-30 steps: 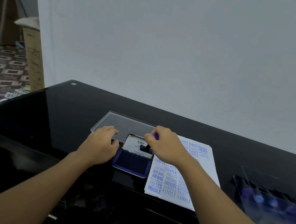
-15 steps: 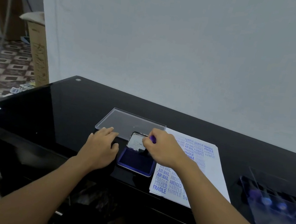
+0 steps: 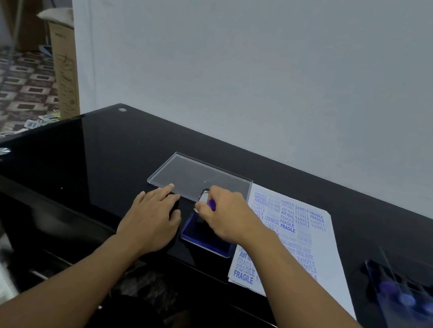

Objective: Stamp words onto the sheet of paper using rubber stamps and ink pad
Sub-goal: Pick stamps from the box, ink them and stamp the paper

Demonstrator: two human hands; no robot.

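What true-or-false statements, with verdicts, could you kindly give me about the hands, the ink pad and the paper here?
1. The right hand holds a purple-handled stamp at the blue ink pad. True.
2. The left hand grips a second stamp. False: it rests open on the black table, left of the ink pad.
3. The sheet of paper is blank. False: it already bears many blue stamped words.
4. The sheet of paper lies right of the ink pad. True.
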